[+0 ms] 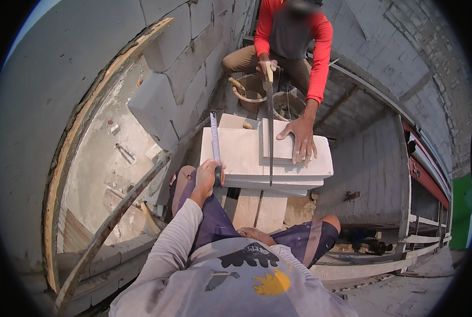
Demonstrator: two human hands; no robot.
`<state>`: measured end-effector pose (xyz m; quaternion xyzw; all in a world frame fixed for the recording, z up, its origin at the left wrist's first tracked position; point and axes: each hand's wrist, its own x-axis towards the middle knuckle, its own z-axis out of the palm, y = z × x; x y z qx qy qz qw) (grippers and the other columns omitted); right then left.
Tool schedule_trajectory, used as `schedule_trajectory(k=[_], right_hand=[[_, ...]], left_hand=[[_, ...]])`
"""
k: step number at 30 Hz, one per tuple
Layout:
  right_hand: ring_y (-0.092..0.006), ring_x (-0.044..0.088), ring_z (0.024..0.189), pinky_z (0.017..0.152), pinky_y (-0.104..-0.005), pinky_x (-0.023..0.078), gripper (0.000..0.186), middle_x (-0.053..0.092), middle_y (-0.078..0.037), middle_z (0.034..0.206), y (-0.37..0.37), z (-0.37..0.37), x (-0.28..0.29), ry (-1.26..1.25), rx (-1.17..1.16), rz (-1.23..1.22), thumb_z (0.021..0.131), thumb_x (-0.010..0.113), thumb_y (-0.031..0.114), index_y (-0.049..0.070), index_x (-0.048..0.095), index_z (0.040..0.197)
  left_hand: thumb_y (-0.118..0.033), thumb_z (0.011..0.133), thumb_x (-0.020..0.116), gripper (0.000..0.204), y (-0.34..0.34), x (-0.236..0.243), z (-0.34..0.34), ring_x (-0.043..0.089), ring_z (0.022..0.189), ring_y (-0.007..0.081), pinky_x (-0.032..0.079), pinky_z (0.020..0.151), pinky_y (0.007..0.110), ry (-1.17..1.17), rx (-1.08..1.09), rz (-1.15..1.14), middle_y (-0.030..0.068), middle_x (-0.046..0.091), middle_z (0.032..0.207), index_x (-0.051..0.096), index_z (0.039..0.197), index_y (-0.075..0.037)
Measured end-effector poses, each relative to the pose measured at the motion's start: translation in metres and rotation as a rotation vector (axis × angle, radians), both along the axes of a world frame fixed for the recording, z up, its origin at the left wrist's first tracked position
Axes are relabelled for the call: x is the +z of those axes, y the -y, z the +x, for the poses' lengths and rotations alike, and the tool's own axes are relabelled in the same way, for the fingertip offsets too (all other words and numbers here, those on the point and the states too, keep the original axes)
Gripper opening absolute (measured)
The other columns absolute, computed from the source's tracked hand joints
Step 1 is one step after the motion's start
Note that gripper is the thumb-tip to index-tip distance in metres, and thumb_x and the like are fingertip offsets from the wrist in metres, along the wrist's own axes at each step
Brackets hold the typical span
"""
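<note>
My left hand point(206, 178) is closed around a tape measure point(219, 176) with a dark and orange case. Its white blade point(214, 134) sticks out away from me over the left end of a pale lightweight block point(236, 153). In my lap rests my right hand point(256, 234), its fingers not clearly visible. Across from me, a person in red sleeves grips a handsaw point(271, 127) by its light handle. That person's other hand point(299, 138) presses flat on a smaller block piece point(277, 148) lying on the larger block. The saw blade stands along that piece's left part.
Beyond the blocks are two buckets, one point(251, 95) with a wooden-handled tool in it. Wooden planks point(247, 208) lie beneath the block stack. A block wall point(178, 58) rises on the left, with a slanting pole point(114, 219) beside me. Pliers point(124, 152) lie farther left.
</note>
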<state>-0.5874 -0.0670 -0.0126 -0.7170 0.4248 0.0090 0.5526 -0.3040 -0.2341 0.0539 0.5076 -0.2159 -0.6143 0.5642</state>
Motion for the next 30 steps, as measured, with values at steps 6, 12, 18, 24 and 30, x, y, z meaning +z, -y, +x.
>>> schedule_trajectory(k=[6, 12, 18, 24, 30], right_hand=[[-0.0439, 0.065, 0.121, 0.102, -0.0493, 0.05, 0.046, 0.069, -0.024, 0.123, -0.01, 0.003, -0.031, 0.021, -0.107, -0.005, 0.111, 0.048, 0.044, 0.004, 0.066, 0.123], [-0.0469, 0.066, 0.116, 0.1, -0.0513, 0.05, 0.044, 0.069, -0.027, 0.12, -0.008, 0.011, -0.022, 0.001, -0.151, -0.049, 0.11, 0.049, 0.042, 0.002, 0.066, 0.119], [-0.0481, 0.066, 0.112, 0.096, -0.0535, 0.049, 0.044, 0.068, -0.028, 0.113, -0.003, 0.013, -0.015, -0.004, -0.151, -0.044, 0.109, 0.05, 0.043, 0.002, 0.065, 0.113], [-0.048, 0.065, 0.115, 0.097, -0.053, 0.049, 0.05, 0.067, -0.028, 0.116, -0.003, 0.016, -0.003, -0.026, -0.191, -0.001, 0.11, 0.047, 0.048, 0.001, 0.064, 0.114], [-0.0477, 0.064, 0.119, 0.101, -0.0523, 0.049, 0.055, 0.066, -0.028, 0.119, -0.01, 0.01, -0.018, 0.017, -0.212, -0.034, 0.111, 0.046, 0.052, 0.0, 0.064, 0.119]], left_hand=[[-0.018, 0.109, 0.056, 0.022, 0.001, -0.001, -0.001, 0.065, 0.059, 0.0144, 0.053, 0.05, 0.032, -0.055, -0.029, 0.004, 0.0085, 0.074, 0.085, 0.071, 0.107, -0.002], [-0.017, 0.109, 0.056, 0.021, 0.001, -0.01, 0.007, 0.069, 0.072, 0.0129, 0.057, 0.063, 0.03, -0.038, -0.047, 0.0, 0.0087, 0.077, 0.097, 0.071, 0.11, -0.002], [-0.017, 0.109, 0.057, 0.021, 0.002, -0.011, 0.007, 0.068, 0.075, 0.0127, 0.057, 0.067, 0.028, -0.026, -0.059, -0.014, 0.009, 0.078, 0.098, 0.072, 0.111, -0.002], [-0.019, 0.11, 0.057, 0.023, 0.001, -0.012, 0.007, 0.069, 0.076, 0.0127, 0.057, 0.069, 0.028, -0.048, -0.073, 0.014, 0.0091, 0.078, 0.099, 0.072, 0.113, -0.001], [-0.019, 0.11, 0.057, 0.023, 0.001, -0.012, 0.005, 0.069, 0.075, 0.0119, 0.057, 0.065, 0.028, -0.026, -0.069, 0.003, 0.0092, 0.078, 0.099, 0.072, 0.112, -0.001]])
